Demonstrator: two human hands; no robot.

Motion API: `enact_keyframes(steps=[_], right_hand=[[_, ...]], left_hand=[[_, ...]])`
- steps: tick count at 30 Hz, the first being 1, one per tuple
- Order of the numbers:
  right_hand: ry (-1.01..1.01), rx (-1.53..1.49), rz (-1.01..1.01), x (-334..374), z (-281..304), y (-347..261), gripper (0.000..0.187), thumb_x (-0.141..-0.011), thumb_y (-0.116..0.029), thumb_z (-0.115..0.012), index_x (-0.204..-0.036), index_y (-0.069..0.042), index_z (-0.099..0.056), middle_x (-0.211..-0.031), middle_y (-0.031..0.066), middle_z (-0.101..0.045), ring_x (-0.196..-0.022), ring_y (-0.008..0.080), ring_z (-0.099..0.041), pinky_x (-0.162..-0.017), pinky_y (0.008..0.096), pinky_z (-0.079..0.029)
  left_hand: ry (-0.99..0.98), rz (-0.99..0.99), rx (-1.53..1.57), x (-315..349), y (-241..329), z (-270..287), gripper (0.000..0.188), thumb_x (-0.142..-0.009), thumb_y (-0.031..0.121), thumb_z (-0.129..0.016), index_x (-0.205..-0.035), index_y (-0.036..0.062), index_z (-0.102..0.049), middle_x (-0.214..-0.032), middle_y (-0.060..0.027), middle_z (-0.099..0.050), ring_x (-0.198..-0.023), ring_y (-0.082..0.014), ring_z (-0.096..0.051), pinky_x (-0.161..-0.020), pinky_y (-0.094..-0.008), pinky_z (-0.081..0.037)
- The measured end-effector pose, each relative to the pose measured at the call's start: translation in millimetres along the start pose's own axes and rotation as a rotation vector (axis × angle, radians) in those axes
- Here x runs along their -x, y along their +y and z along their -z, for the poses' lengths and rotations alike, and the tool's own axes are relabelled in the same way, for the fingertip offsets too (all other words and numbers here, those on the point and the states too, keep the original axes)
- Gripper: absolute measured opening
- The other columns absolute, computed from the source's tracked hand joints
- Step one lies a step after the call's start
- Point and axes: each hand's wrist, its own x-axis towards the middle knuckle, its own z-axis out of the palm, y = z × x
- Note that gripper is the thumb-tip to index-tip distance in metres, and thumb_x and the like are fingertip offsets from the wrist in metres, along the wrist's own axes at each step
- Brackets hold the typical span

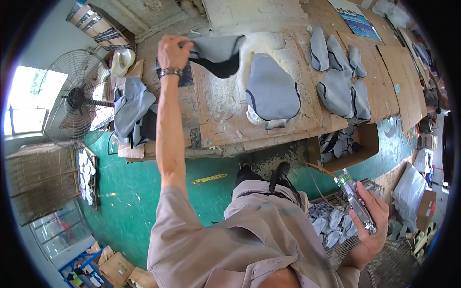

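Grey-and-black fabric piece [216, 48]; green floor [124, 192]

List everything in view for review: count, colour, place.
table: 1, brown, ahead
held piece: 1, grey-black, left hand
middle piece: at least 1, grey, table centre
laid pieces: about 5, grey, table right
draped pile: uncounted, grey, table left
metal tool: 1, silver-green, right hand
fan: 1, grey, left
box: 1, brown, below table edge
loose heap: uncounted, grey, lower right
floor: 1, green, below
left hand: 1, bare, over table
right hand: 1, bare, lower right
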Motion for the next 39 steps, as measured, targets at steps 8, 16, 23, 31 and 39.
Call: enact_keyframes(steps=[8, 16, 23, 31, 39], right_hand=[[0.024, -0.135, 0.016, -45, -46, -48, 0.06, -0.074, 0.002, -0.072, -0.133, 0.006, -0.061, -0.095, 0.0184, -0.067, -0.082, 0.0279, -0.067, -0.077, 0.0325, -0.052], [-0.101, -0.149, 0.008, -72, -69, -75, 0.057, -0.08, -0.005, -0.072, -0.134, 0.007, -0.06, -0.097, 0.0206, -0.067, -0.083, 0.0307, -0.067, -0.08, 0.0345, -0.052], [-0.172, -0.1, 0.024, -95, -87, -95, 0.057, -0.08, -0.004, -0.072, -0.135, 0.005, -0.06, -0.097, 0.0193, -0.066, -0.084, 0.03, -0.066, -0.081, 0.0346, -0.052], [-0.245, -0.088, 0.05, -124, -119, -122, 0.059, -0.08, -0.001, -0.071, -0.138, 0.002, -0.057, -0.093, 0.0161, -0.063, -0.078, 0.0267, -0.061, -0.075, 0.0322, -0.05], [-0.28, -0.029, 0.035, -143, -137, -143, 0.06, -0.079, 0.001, -0.072, -0.138, 0.003, -0.057, -0.094, 0.0178, -0.065, -0.08, 0.0272, -0.063, -0.075, 0.0332, -0.051]], left_hand=[[0.39, -0.058, -0.279, 7, -91, -38, 0.024, -0.07, 0.026, -0.081, -0.094, 0.0205, -0.078, -0.093, -0.0047, -0.062, -0.095, -0.0272, -0.06, -0.083, -0.0451, -0.047], [-0.237, 0.246, -0.248, 169, -192, -67, 0.108, -0.073, 0.038, -0.085, -0.16, 0.021, -0.023, -0.151, -0.0163, -0.046, -0.142, -0.0398, -0.037, -0.107, -0.0606, -0.033], [-0.619, 0.378, -0.89, 240, -263, 55, 0.104, -0.05, 0.041, -0.096, -0.145, 0.0348, -0.053, -0.17, -0.0118, -0.011, -0.154, -0.0473, -0.005, -0.113, -0.0774, -0.016], [-0.454, 0.589, -0.672, 244, -354, 72, 0.042, -0.081, 0.005, -0.069, -0.116, 0.0256, -0.064, -0.113, -0.0116, -0.061, -0.101, -0.038, -0.068, -0.08, -0.0524, -0.057], [0.053, 0.799, -0.756, 212, -404, 119, 0.037, -0.085, 0.006, -0.066, -0.116, 0.0193, -0.053, -0.11, -0.0131, -0.064, -0.087, -0.0427, -0.071, -0.069, -0.0522, -0.058]])
